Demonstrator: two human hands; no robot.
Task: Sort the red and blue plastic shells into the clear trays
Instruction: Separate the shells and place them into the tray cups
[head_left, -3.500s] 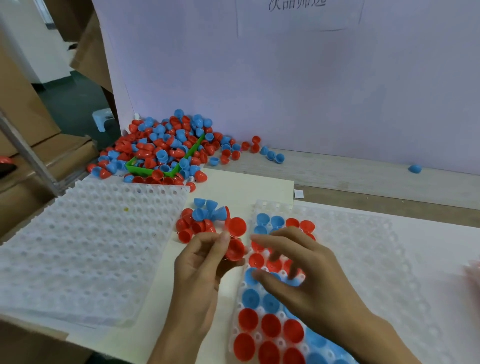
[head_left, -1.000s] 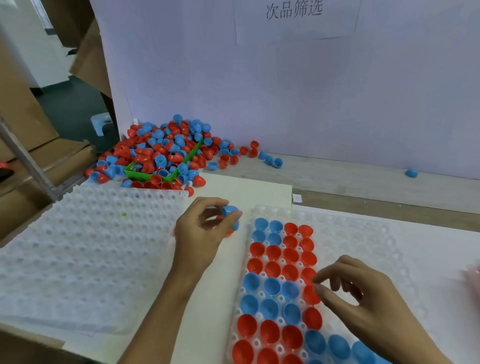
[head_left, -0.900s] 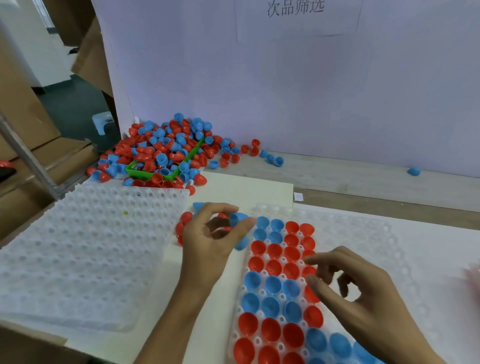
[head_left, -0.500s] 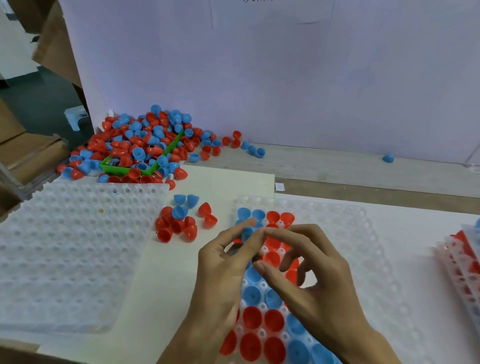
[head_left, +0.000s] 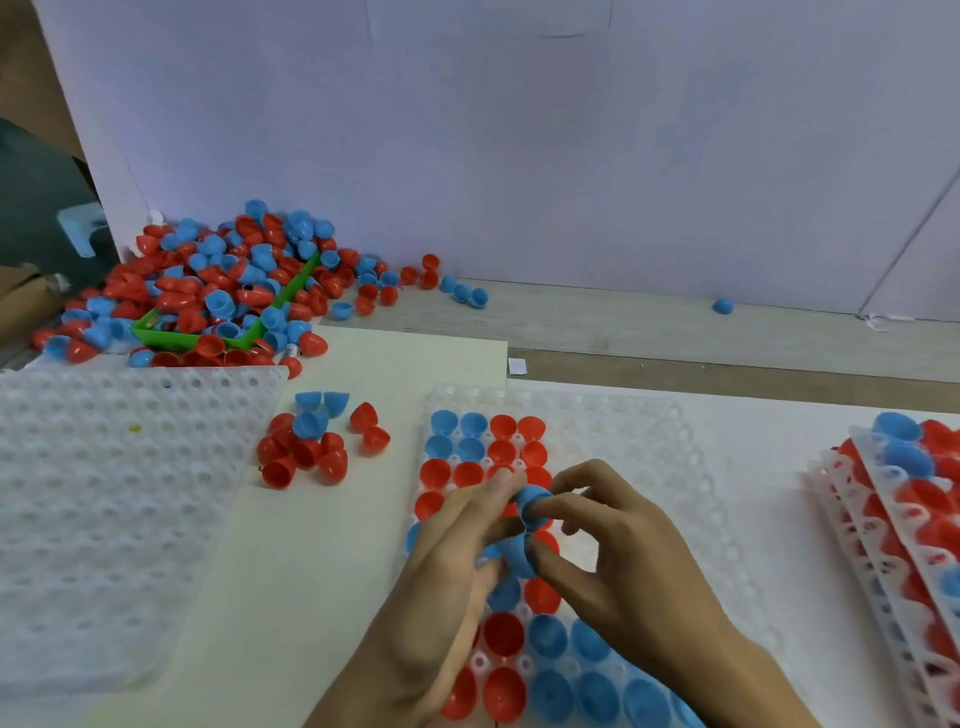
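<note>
- Pale surface (head_left: 395, 364), lower centre: both hands meet over the clear tray (head_left: 623, 415).
- Right hand (head_left: 623, 561) grip pinches a blue shell (head_left: 530, 501).
- Left hand (head_left: 452, 561) grip clamps another blue shell (head_left: 514, 556), just below.

The bench (head_left: 675, 332) has a pale wood-grain top and ends at a white back wall (head_left: 571, 156). A cream board (head_left: 322, 545) and a white sheet (head_left: 769, 467) lie flat on it. A mixed pile (head_left: 228, 286) of red and blue shells sits at the far left corner, around a green tray (head_left: 291, 291). A few strays (head_left: 462, 293) lie just right of the pile. One blue shell (head_left: 723, 306) lies well apart, near the wall. A small white scrap (head_left: 517, 366) lies at the board's far corner.
</note>
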